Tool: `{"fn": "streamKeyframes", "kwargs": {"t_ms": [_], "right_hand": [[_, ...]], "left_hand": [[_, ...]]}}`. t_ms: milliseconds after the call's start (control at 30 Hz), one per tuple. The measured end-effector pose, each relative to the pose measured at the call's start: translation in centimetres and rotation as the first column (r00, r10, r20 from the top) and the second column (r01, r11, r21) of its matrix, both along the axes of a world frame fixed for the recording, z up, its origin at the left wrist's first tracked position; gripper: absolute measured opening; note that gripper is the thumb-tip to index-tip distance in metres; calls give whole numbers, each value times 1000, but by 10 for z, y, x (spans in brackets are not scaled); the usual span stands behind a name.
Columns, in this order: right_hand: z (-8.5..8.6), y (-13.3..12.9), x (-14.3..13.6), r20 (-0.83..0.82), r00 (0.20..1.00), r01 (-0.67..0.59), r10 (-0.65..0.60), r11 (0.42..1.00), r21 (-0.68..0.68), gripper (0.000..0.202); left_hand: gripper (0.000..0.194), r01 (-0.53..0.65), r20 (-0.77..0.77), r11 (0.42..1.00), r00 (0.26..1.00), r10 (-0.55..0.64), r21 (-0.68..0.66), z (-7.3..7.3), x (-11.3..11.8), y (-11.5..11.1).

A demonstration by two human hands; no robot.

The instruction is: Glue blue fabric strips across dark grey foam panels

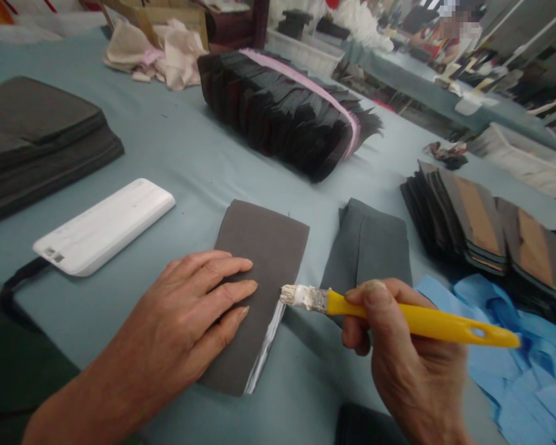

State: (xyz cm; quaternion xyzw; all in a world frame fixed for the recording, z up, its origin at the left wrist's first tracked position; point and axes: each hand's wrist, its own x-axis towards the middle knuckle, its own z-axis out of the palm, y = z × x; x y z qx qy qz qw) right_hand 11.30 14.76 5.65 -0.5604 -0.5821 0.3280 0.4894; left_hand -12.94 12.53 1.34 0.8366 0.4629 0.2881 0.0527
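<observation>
A dark grey-brown rectangular piece [271,232] lies on the table in front of me. My left hand [199,315] rests flat on it, fingers stretched out. In my right hand [393,340] is a paintbrush with a yellow handle [438,322], gripped between thumb and fingers. White paste coats its bristles [291,295], which touch the piece's right edge. A white wet strip [269,337] runs along that edge from the bristles down to the near corner. Just right of the piece lies a dark grey folded piece [375,244], partly behind the brush.
On the left are a white device with a black strap [106,225] and a dark stack [37,136]. Behind stands a black bundle tied with a pink band [278,105]. Layered pieces [472,222] and blue strips [528,364] lie right. A person [445,43] sits at another table.
</observation>
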Motion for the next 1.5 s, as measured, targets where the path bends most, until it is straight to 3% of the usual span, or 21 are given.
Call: {"fn": "streamKeyframes", "kwargs": {"t_ms": [600,1067,1200,1367,1500], "right_hand": [[-8,45,8,-21,999,38,-36,997,72,38],[-11,88,13,16,996,84,-86,990,113,48],[-10,95,15,3,997,80,-81,991,110,47],[5,85,6,-27,986,166,-164,978,127,44],[14,67,-14,-5,998,62,-62,993,102,43]], "left_hand": [[42,-1,8,999,1000,1,-36,-17,-9,-8],[40,9,8,999,1000,-8,-33,-17,-10,-7],[34,-38,3,999,999,38,10,-9,-4,-6],[30,-87,-61,996,994,87,-7,13,7,-7],[37,-167,-193,986,968,160,-18,17,18,-21]]}}
